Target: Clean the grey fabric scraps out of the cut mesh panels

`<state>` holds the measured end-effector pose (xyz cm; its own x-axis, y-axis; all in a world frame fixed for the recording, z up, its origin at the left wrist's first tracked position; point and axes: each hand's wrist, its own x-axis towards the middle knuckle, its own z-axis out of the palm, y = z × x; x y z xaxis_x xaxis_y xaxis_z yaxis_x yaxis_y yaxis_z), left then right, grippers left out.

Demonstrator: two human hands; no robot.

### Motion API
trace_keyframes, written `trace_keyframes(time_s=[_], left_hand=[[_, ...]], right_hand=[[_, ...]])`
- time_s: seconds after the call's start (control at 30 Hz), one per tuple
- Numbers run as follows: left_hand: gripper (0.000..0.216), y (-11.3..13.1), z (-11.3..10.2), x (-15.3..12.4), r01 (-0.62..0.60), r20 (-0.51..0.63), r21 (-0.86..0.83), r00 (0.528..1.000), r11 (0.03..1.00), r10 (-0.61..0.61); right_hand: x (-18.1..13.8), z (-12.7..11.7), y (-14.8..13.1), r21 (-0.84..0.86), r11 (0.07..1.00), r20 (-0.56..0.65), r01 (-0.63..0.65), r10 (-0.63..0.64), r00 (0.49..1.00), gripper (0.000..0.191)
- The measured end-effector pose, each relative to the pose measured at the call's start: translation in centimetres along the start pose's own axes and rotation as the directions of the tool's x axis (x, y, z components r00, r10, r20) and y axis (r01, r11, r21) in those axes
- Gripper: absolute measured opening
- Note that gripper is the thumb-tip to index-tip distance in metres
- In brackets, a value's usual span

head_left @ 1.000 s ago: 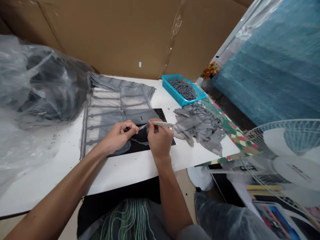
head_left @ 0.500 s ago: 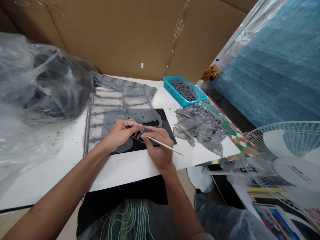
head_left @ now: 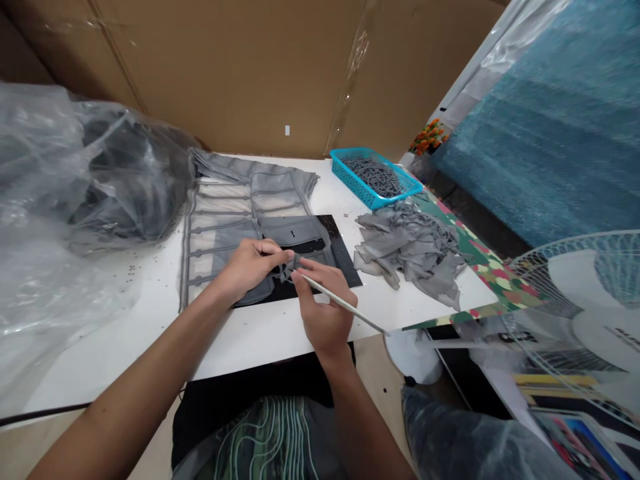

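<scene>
Grey sheer fabric point(head_left: 213, 237) with corded seams lies spread on the white table, partly over a black board point(head_left: 345, 257). My left hand point(head_left: 255, 267) is closed, thumb and finger pinching the fabric's edge above the board. Close by on the right, my right hand point(head_left: 325, 300) grips a thin pale stick-like tool point(head_left: 357, 313); its far end slants down to the right. Its working tip is hidden among my fingers and a small grey loop of fabric point(head_left: 284, 272) between the hands. I cannot make out the exact kind of tool.
A blue plastic basket point(head_left: 357, 190) holds many grey cord pieces. Grey fabric scraps point(head_left: 410, 250) are heaped in front of it. On the left bulges a clear plastic bag point(head_left: 100, 200) with dark contents. A white fan point(head_left: 590, 300) stands right, cardboard point(head_left: 225, 73) behind.
The whole view has shifted slightly, moving the scene rightward. The tool now points more steeply down, and more of its shaft shows. Both hands remain close together at the fabric.
</scene>
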<state>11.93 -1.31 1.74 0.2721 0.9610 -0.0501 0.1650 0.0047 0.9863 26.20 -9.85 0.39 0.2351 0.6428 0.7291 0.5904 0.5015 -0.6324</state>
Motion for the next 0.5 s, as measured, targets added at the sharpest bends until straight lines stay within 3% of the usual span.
trace_keyframes(time_s=[0.13, 0.5], left_hand=[[0.038, 0.1, 0.1, 0.0, 0.003, 0.007, 0.013, 1.0, 1.0, -0.004], [0.032, 0.0, 0.0, -0.3, -0.062, 0.0, 0.129, 0.998, 0.99, 0.062]], right_hand=[[-0.1, 0.4, 0.4, -0.014, 1.0, 0.025, 0.003, -0.002, 1.0, 0.008], [-0.3, 0.7, 1.4, -0.273, 0.96, 0.075, 0.059, -0.04, 0.996, 0.017]])
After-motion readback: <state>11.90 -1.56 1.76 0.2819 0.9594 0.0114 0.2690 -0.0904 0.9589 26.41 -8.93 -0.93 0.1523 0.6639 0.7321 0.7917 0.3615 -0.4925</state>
